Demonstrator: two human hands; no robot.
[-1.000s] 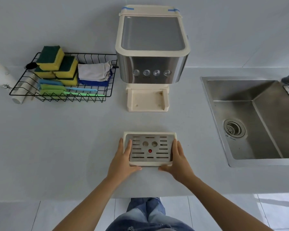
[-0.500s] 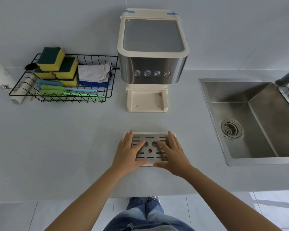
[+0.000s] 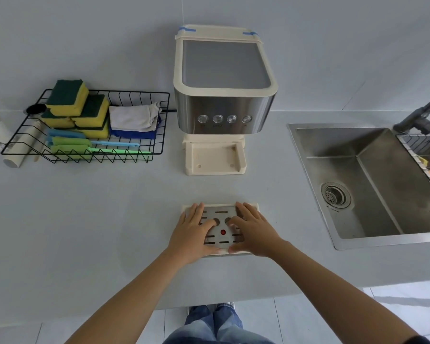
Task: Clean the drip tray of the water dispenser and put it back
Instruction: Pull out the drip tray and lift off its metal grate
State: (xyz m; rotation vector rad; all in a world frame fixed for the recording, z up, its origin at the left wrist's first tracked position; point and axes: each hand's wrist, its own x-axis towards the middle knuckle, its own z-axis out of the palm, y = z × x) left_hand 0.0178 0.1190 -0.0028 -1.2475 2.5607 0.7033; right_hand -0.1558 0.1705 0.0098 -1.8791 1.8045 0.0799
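The drip tray (image 3: 221,211), cream plastic with a slotted metal grate and a red dot, lies on the counter near the front edge. My left hand (image 3: 194,232) and my right hand (image 3: 255,230) lie on top of it. The fingers spread over the grate, each index fingertip at one of its two round holes, the thumbs at the near rim. The water dispenser (image 3: 224,108) stands behind, against the wall. Its cream base (image 3: 214,157) is bare, with no tray in it.
A black wire basket (image 3: 134,93) at the left holds yellow-green sponges (image 3: 67,96), folded cloths (image 3: 133,117) and brushes. A steel sink (image 3: 382,182) with a dark faucet (image 3: 420,117) is at the right. The counter's front edge runs just below my forearms.
My hands have moved from the tray's two sides onto the top of the grate, index fingers now at its round holes. The tray has stayed in place.
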